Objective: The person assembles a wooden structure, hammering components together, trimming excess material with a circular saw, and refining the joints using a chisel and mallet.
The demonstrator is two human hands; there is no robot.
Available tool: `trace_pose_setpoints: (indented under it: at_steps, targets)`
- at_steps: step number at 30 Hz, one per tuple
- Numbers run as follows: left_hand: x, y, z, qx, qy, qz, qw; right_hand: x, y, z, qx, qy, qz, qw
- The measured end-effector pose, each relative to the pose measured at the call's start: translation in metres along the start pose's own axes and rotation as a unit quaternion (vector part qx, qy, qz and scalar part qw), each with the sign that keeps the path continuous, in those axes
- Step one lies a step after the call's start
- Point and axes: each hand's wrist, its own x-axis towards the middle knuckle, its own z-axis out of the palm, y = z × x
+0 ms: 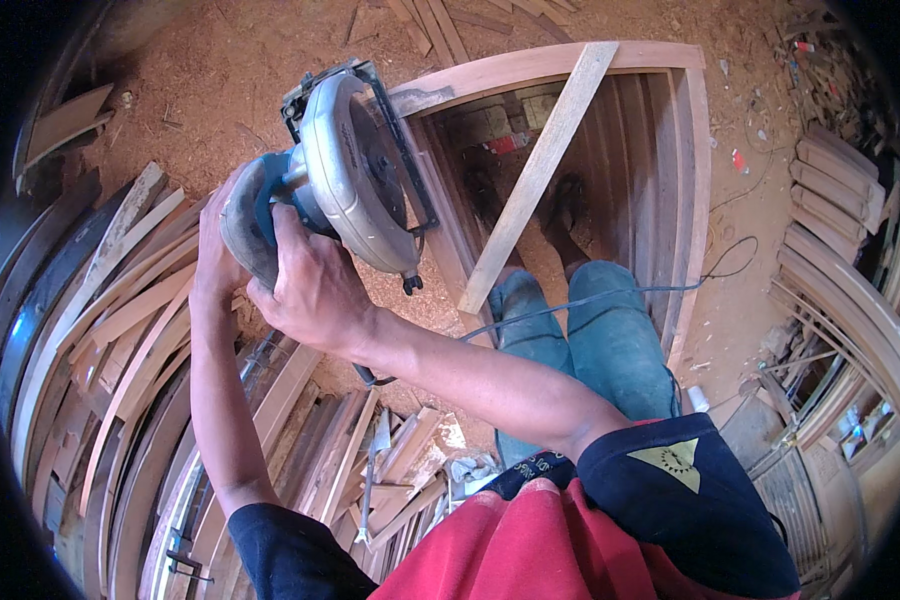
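Note:
Both of my hands are on a circular saw (355, 190) with a silver-grey blade guard and a blue-and-grey body. My left hand (218, 240) is wrapped round the outer side of its rear handle, fingers partly hidden. From the other side my right hand (315, 285) grips the same handle, with its fingers curled. The saw is tilted on its side at the left corner of a wooden frame (660, 58), its base plate facing the frame's left rail. Whether the blade touches wood is hidden. A pale wooden strip (540, 175) lies diagonally across the frame.
I stand inside the frame, legs (615, 315) between its rails. A thin power cord (630, 290) crosses my legs and loops over the right rail. Stacked boards (120, 320) fill the left side; more timber (840, 270) lies right. Sawdust covers the floor (220, 80).

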Motion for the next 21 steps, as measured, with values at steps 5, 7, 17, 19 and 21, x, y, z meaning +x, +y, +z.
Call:
trace_pose_setpoints:
  at_steps: [5,7,17,19,21]
  targets:
    - [0.006,-0.013,-0.003,-0.001,-0.010,-0.017,1.000,0.010,-0.003,0.001,0.005,0.000,0.006,1.000]
    - [0.011,-0.015,-0.006,-0.008,-0.015,-0.024,1.000,0.016,-0.005,0.001,0.011,0.002,0.003,1.000]
    - [0.029,-0.016,-0.019,-0.004,-0.035,-0.052,0.998,0.035,-0.005,0.003,0.012,0.011,-0.011,1.000]
    - [0.030,-0.015,-0.023,-0.006,-0.035,-0.053,0.998,0.038,-0.007,0.003,0.020,0.010,-0.015,1.000]
    - [0.033,-0.015,-0.024,-0.017,-0.032,-0.050,0.998,0.040,-0.009,0.001,0.025,0.004,-0.012,1.000]
